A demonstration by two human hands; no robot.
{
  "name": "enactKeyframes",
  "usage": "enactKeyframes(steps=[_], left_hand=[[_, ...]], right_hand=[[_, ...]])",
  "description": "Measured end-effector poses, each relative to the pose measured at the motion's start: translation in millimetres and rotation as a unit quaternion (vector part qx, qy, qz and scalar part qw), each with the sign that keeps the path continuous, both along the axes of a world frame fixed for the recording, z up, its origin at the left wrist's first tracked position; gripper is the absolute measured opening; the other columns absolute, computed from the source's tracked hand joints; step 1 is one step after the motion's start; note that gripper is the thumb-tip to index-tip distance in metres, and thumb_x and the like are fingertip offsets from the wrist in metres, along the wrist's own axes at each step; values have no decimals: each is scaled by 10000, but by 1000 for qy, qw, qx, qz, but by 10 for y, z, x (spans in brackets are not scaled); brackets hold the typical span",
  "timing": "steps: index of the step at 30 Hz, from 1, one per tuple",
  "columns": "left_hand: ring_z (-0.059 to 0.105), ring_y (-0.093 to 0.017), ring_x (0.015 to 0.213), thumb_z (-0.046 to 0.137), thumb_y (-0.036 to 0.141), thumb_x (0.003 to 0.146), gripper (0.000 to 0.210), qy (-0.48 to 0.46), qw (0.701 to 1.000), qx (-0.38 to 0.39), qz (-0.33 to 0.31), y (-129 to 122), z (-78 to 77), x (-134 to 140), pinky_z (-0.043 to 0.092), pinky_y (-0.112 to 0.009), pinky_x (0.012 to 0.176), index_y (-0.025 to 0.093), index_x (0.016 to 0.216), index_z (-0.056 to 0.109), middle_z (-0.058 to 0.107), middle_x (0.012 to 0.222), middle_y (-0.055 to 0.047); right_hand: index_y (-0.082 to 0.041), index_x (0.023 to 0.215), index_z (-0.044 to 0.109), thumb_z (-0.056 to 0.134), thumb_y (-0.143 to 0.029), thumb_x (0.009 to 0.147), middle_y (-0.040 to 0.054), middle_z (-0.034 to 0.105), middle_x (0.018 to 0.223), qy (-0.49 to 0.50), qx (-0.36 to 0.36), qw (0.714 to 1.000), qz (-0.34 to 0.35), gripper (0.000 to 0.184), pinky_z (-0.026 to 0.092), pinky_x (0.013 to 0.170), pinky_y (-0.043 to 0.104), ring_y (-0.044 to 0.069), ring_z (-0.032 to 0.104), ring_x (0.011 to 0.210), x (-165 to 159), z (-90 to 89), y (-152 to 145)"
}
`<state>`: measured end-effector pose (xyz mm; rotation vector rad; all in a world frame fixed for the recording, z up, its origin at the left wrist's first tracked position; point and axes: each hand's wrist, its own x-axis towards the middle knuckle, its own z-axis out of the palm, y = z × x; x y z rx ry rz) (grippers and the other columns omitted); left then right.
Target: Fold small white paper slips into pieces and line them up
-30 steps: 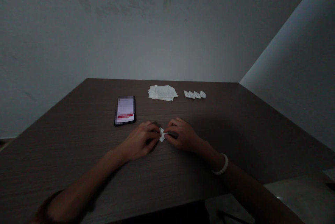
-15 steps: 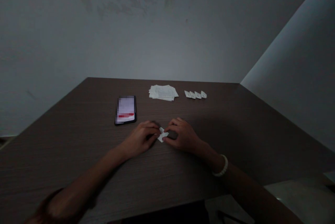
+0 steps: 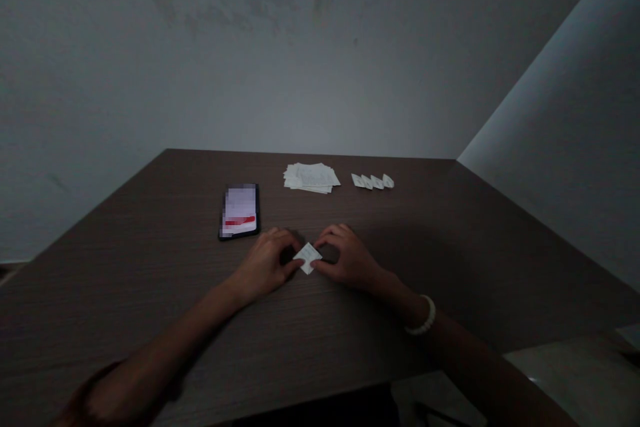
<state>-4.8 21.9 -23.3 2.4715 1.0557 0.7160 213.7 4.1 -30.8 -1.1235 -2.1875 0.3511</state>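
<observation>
A small white folded paper point(image 3: 308, 256), diamond-shaped with faint print on it, is between my two hands near the middle of the table. From the left, my left hand point(image 3: 269, 259) grips its edge between thumb and fingers. My right hand point(image 3: 349, 256) pinches the paper's right side in the same way, a pale beaded bracelet point(image 3: 425, 316) around that wrist. Both hands are close to the tabletop.
A pile of loose white paper sheets point(image 3: 311, 177) lies at the back of the brown table point(image 3: 150, 214). Right of it sit several small folded papers point(image 3: 373, 182) in a row. A phone point(image 3: 240, 210) with a lit screen lies at left. A wall rises behind the table.
The paper between my hands now shows as a flatter, fuller diamond with print visible. My left fingers have drawn back slightly to the left; the right hand stays nearly still.
</observation>
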Motion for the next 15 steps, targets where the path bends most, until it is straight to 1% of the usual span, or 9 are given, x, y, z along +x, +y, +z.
enactKeyframes(steps=[2, 5, 7, 9, 12, 15], left_hand=[[572, -197, 815, 666, 215, 794, 79, -6, 1000, -21, 13, -12, 16, 9, 438, -343, 766, 191, 860, 630, 638, 850, -19], [582, -190, 779, 649, 202, 791, 41, -7, 998, -55, 23, -45, 82, 25, 438, -327, 735, 179, 823, 638, 637, 808, -19], [587, -182, 764, 633, 219, 808, 51, -22, 997, -69, 21, -69, 133, 35, 436, -314, 722, 176, 817, 660, 645, 794, -21], [592, -174, 757, 620, 230, 819, 84, -44, 995, -82, 15, -89, 171, 40, 438, -300, 714, 172, 815, 681, 654, 782, -23], [593, -160, 737, 605, 240, 826, 122, -74, 991, -111, 11, -108, 192, 43, 443, -278, 689, 163, 825, 699, 660, 769, -27], [579, -141, 689, 591, 251, 829, 145, -95, 986, -138, 7, -115, 175, 43, 440, -259, 644, 155, 825, 700, 659, 754, -23]], right_hand=[[-177, 858, 660, 731, -267, 762, 40, 661, 891, 31, -6, 999, 1, 150, 411, 841, 336, 177, 570, 854, -12, 7, 4], [-178, 810, 681, 685, -231, 798, 16, 678, 769, 83, -50, 995, -13, 55, 422, 706, 275, 138, 572, 713, -37, 28, 7], [-174, 814, 702, 679, -228, 796, 10, 679, 720, 113, -88, 989, -24, 61, 403, 610, 239, 117, 556, 635, -52, 42, 5], [-165, 824, 716, 681, -232, 789, 8, 683, 694, 135, -113, 984, -28, 84, 386, 563, 221, 102, 540, 586, -62, 52, 0], [-160, 821, 727, 680, -246, 783, 0, 668, 642, 153, -125, 980, -23, 105, 358, 515, 207, 87, 505, 532, -69, 60, -9], [-158, 799, 729, 681, -269, 781, -18, 609, 559, 159, -133, 978, -25, 123, 322, 472, 200, 80, 460, 486, -72, 69, -21]])
